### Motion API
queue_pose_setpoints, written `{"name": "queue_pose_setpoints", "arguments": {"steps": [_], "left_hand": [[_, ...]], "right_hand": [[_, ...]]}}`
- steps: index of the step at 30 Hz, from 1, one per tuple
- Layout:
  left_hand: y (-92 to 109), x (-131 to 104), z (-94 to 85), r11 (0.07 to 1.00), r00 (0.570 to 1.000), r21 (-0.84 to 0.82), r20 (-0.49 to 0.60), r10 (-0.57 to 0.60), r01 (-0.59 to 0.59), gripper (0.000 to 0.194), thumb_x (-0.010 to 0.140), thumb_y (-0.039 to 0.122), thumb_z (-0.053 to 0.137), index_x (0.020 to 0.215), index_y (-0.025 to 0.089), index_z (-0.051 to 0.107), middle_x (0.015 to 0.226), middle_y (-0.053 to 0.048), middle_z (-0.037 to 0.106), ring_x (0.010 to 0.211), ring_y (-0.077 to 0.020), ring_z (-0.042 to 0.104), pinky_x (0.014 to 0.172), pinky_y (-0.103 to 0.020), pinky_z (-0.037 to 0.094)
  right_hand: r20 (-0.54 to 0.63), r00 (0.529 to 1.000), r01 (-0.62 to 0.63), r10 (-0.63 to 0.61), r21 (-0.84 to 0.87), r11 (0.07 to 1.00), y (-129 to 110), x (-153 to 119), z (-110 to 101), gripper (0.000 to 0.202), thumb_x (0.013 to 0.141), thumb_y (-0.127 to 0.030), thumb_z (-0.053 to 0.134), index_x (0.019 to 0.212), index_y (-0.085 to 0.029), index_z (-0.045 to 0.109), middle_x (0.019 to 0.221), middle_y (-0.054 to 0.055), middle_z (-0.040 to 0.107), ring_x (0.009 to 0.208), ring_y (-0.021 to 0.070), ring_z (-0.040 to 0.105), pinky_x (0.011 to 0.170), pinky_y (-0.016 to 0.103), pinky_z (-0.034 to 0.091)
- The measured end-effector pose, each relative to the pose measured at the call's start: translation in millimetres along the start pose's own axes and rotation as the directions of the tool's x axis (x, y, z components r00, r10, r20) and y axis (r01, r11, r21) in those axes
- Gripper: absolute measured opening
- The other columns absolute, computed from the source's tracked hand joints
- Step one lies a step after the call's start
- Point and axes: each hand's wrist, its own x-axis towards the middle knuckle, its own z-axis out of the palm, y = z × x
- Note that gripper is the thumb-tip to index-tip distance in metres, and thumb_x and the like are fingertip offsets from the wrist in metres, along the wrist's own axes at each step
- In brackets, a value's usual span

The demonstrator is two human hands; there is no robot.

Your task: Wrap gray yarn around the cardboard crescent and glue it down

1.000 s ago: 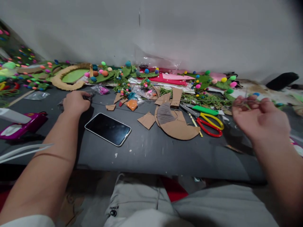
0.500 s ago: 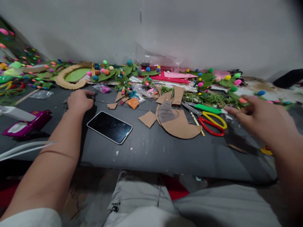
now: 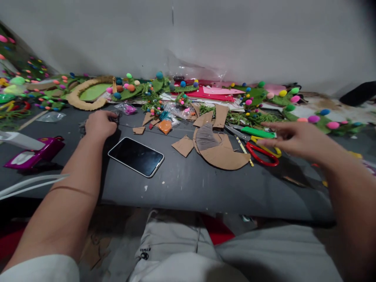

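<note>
My left hand (image 3: 101, 126) rests on the table with its fingers curled over a bundle of grey yarn (image 3: 82, 126), mostly hidden beneath it. My right hand (image 3: 296, 140) hovers over the scissors with red and yellow handles (image 3: 262, 155), fingers apart and holding nothing. Beside the scissors lies a green-handled cutter (image 3: 257, 132). A flat cardboard crescent (image 3: 226, 158) lies left of the scissors, with grey yarn wrapped round its upper left end (image 3: 206, 137). A patterned pencil (image 3: 241, 145) sits between crescent and scissors.
A phone (image 3: 136, 156) lies near my left forearm, and a purple glue gun (image 3: 38, 152) stands at the left. Cardboard scraps (image 3: 183, 146) and a small orange packet (image 3: 165, 126) lie mid-table. Green garlands with coloured pompoms (image 3: 132, 91) line the wall.
My right hand has moved left, from beyond the cutter to over the scissors' handles. My left hand stays on the grey yarn.
</note>
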Motion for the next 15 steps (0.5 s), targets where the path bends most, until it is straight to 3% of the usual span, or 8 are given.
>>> {"name": "queue_pose_setpoints", "arguments": {"steps": [2, 4, 6, 8, 10, 12, 13, 15], "left_hand": [[-0.7, 0.2, 0.3, 1.000, 1.000, -0.005, 0.000, 0.003, -0.003, 0.062, 0.069, 0.022, 0.065, 0.131, 0.022, 0.070, 0.129, -0.013, 0.069, 0.119, -0.0335, 0.062, 0.100, -0.043, 0.051], [-0.7, -0.3, 0.2, 1.000, 1.000, -0.011, 0.000, 0.003, -0.003, 0.061, 0.070, 0.021, 0.064, 0.131, 0.022, 0.069, 0.128, -0.013, 0.069, 0.119, -0.0338, 0.063, 0.099, -0.043, 0.051], [-0.2, -1.2, -0.1, 1.000, 1.000, -0.017, 0.002, 0.008, -0.008, 0.062, 0.070, 0.020, 0.064, 0.132, 0.021, 0.069, 0.128, -0.013, 0.069, 0.119, -0.0344, 0.063, 0.099, -0.044, 0.051], [0.5, -1.8, -0.3, 1.000, 1.000, -0.022, 0.006, 0.018, -0.018, 0.061, 0.070, 0.019, 0.063, 0.132, 0.021, 0.069, 0.129, -0.013, 0.069, 0.120, -0.0347, 0.063, 0.099, -0.045, 0.051], [1.5, -2.0, -0.3, 0.999, 1.000, -0.026, 0.011, 0.026, -0.026, 0.061, 0.071, 0.018, 0.063, 0.132, 0.020, 0.069, 0.128, -0.014, 0.069, 0.119, -0.0349, 0.063, 0.100, -0.045, 0.051], [2.7, -2.1, -0.1, 0.999, 1.000, -0.027, 0.012, 0.029, -0.028, 0.061, 0.071, 0.017, 0.063, 0.132, 0.020, 0.069, 0.128, -0.014, 0.070, 0.118, -0.0345, 0.064, 0.100, -0.045, 0.051], [3.4, -2.4, 0.0, 0.999, 1.000, -0.028, 0.011, 0.029, -0.029, 0.062, 0.070, 0.017, 0.064, 0.132, 0.020, 0.069, 0.128, -0.014, 0.070, 0.117, -0.0340, 0.064, 0.101, -0.045, 0.050], [4.7, -3.4, 0.1, 0.999, 0.999, -0.029, 0.011, 0.033, -0.032, 0.063, 0.069, 0.016, 0.064, 0.131, 0.019, 0.070, 0.129, -0.013, 0.070, 0.117, -0.0334, 0.063, 0.102, -0.044, 0.050]], "right_hand": [[0.160, 0.984, -0.045, 0.073, -0.170, 0.984, 0.0, -4.0, 5.0, 0.067, 0.058, -0.074, 0.080, 0.105, -0.028, 0.080, 0.066, 0.006, 0.062, 0.058, 0.0206, 0.047, 0.058, 0.036, 0.031], [0.042, 0.983, -0.166, 0.179, -0.213, 0.963, 1.2, -4.5, 9.6, 0.053, 0.071, -0.072, 0.070, 0.097, -0.028, 0.081, 0.074, 0.011, 0.065, 0.062, 0.0237, 0.047, 0.061, 0.039, 0.032], [-0.162, 0.954, -0.259, 0.252, -0.020, 0.966, 4.8, -0.1, 14.2, 0.060, 0.088, -0.072, 0.045, 0.099, -0.024, 0.078, 0.077, 0.015, 0.065, 0.064, 0.0259, 0.049, 0.061, 0.042, 0.034], [-0.174, 0.939, -0.232, 0.298, 0.319, 0.919, 9.6, 8.8, 18.5, 0.070, 0.096, -0.068, 0.023, 0.111, -0.020, 0.072, 0.087, 0.019, 0.067, 0.070, 0.0288, 0.056, 0.062, 0.042, 0.038], [-0.076, 0.959, -0.164, 0.274, 0.640, 0.751, 12.4, 19.7, 21.1, 0.069, 0.099, -0.057, 0.010, 0.128, -0.019, 0.061, 0.114, 0.024, 0.066, 0.086, 0.0313, 0.062, 0.065, 0.042, 0.043], [-0.043, 0.972, -0.093, 0.232, 0.835, 0.543, 9.0, 28.2, 21.3, 0.068, 0.100, -0.047, 0.001, 0.145, -0.021, 0.045, 0.129, 0.023, 0.059, 0.099, 0.0317, 0.063, 0.068, 0.042, 0.045], [-0.053, 0.976, -0.061, 0.212, 0.867, 0.495, 3.8, 30.4, 20.7, 0.070, 0.099, -0.043, -0.005, 0.151, -0.023, 0.036, 0.124, 0.021, 0.060, 0.099, 0.0305, 0.062, 0.069, 0.041, 0.045], [-0.055, 0.983, -0.033, 0.175, 0.885, 0.465, -14.1, 30.4, 19.6, 0.078, 0.098, -0.046, -0.014, 0.154, -0.024, 0.035, 0.092, 0.013, 0.061, 0.081, 0.0275, 0.060, 0.066, 0.038, 0.043]]}}
